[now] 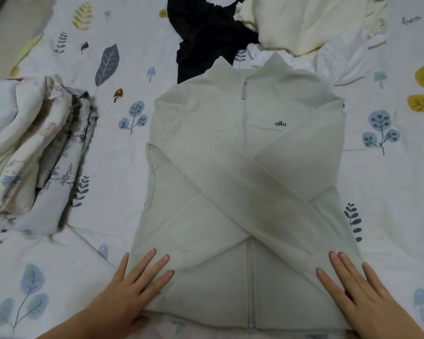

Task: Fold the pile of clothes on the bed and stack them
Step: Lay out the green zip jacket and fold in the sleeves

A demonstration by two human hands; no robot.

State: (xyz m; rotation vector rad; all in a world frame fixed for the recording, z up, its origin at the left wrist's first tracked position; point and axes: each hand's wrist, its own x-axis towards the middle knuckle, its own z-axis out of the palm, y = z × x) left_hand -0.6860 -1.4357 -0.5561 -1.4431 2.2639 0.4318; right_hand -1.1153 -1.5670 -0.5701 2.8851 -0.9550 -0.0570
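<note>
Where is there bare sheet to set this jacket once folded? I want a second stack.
Bare sheet lies between the jacket and the floral folded stack, and a wider patch is right of the jacket. The far side is crowded: a black garment and cream clothes.

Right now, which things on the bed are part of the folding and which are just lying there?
Part of the folding:
pale green jacket, sleeves crossed
left hand and right hand, flat on its bottom corners
black garment, unfolded
cream garment, unfolded
folded floral stack

Just lying there:
printed bedsheet
</note>
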